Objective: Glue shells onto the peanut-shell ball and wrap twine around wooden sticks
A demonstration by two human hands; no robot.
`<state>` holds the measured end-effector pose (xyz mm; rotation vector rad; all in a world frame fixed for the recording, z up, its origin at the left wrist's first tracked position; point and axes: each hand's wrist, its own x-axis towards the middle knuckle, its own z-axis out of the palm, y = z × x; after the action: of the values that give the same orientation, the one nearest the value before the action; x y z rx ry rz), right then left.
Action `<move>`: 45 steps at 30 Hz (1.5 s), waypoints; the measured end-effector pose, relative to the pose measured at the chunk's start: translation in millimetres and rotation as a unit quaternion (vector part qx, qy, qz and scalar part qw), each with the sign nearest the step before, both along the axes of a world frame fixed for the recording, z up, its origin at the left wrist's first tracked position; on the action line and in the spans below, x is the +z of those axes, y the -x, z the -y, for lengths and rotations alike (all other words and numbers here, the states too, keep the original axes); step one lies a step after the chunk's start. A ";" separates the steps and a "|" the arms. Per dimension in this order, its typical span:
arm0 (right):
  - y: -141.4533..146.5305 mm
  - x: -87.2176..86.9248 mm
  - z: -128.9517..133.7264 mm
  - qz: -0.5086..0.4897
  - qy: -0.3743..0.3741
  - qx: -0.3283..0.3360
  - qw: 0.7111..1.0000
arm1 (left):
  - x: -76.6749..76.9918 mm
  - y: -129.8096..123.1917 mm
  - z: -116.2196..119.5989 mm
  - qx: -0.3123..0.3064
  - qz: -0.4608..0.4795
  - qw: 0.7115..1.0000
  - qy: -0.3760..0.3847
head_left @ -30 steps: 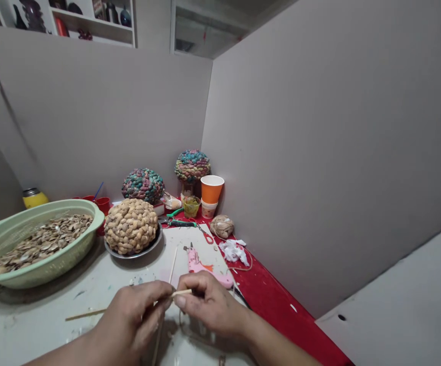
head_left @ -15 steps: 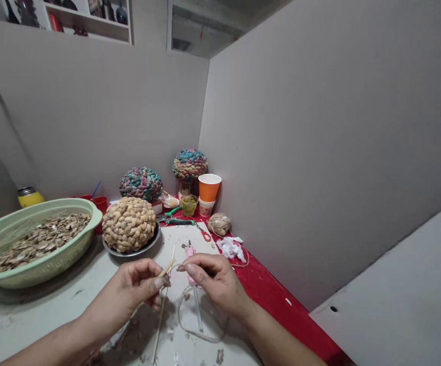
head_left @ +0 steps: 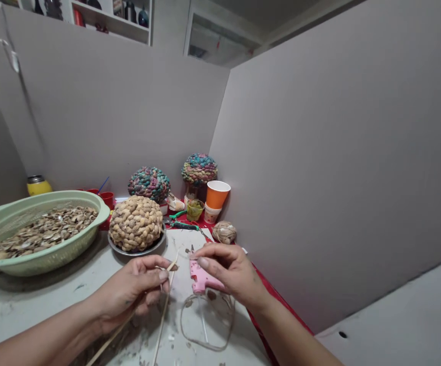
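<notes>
My left hand (head_left: 144,285) is closed, thumb against fingers, around a thin pale stick (head_left: 109,343). The stick's tip sticks out past the fingertips, and its long end runs down to the front edge. A second thin pale strip (head_left: 162,323) hangs below those fingers. My right hand (head_left: 230,272) has thumb and fingers pinched on what looks like the end of a twine (head_left: 182,328), which loops over the board below; the pinch is partly hidden. Beneath this hand lies a pink hot glue gun (head_left: 202,278), its handle partly covered, with a clear glue stick (head_left: 205,325) at its rear.
At left stands a green plastic basket (head_left: 65,244) of flat shells or husks. A nut-covered dome (head_left: 136,223) sits in a metal bowl (head_left: 121,250). Behind are two coloured domes (head_left: 149,184), pliers (head_left: 185,225), an orange cup (head_left: 217,194) and a twine ball (head_left: 224,232). A grey wall (head_left: 319,168) rises at right.
The view has shifted left and the scene sits further right. My right hand has drawn slightly away from the left, uncovering more of the glue gun. The stick's long end now shows below my left hand.
</notes>
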<state>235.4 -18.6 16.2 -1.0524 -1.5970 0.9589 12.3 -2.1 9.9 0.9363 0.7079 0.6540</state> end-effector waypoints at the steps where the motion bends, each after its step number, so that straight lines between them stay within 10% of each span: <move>1: 1.6 -6.6 -1.3 -0.007 0.018 0.011 1.000 | -0.8 -0.2 -0.3 -0.001 0.000 1.000 0.007; 16: -20.5 -25.7 6.3 -0.145 -0.004 -0.006 0.989 | -26.1 -1.7 -13.7 -0.054 0.047 0.993 0.092; 36: -16.8 -14.1 -9.4 0.145 -0.067 0.069 0.985 | -12.8 0.4 -15.6 0.016 0.028 0.997 0.071; 45: -27.7 -19.4 -15.3 0.265 -0.195 -0.058 0.942 | -2.2 5.9 -16.5 0.132 -0.030 0.990 -0.033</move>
<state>263.1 -3.3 -3.2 -1.1593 -2.0266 0.2557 6.4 14.3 7.7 0.9343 0.8769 0.8907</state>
